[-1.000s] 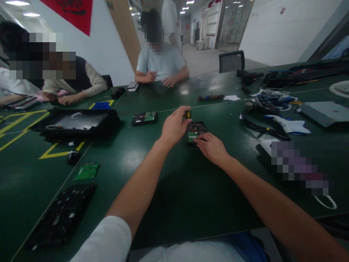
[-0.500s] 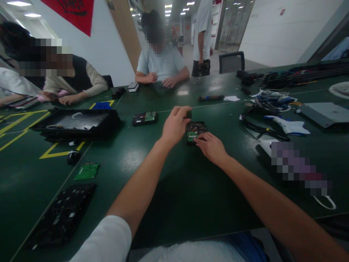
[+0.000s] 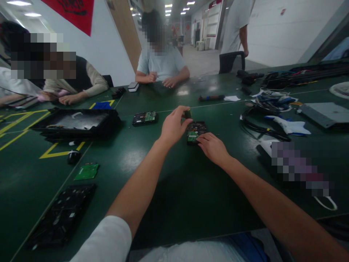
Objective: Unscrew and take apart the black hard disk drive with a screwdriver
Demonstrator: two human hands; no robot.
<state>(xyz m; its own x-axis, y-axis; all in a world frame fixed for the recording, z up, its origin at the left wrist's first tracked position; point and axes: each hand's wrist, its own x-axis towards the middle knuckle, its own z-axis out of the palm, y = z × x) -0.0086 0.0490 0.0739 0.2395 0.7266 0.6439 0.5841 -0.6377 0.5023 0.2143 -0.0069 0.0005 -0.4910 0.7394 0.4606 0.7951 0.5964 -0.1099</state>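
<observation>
Left hand [image 3: 173, 127] pinches a screwdriver handle [image 3: 188, 114] upright over the hard drive [image 3: 195, 132], right hand [image 3: 212, 148] pressing flat on its near edge, mid-unscrewing.

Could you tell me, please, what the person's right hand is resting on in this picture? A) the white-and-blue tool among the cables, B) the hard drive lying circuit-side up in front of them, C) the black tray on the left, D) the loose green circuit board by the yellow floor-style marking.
B: the right hand lies on the near edge of the hard drive, while the left hand holds a small screwdriver handle upright over it.
</observation>
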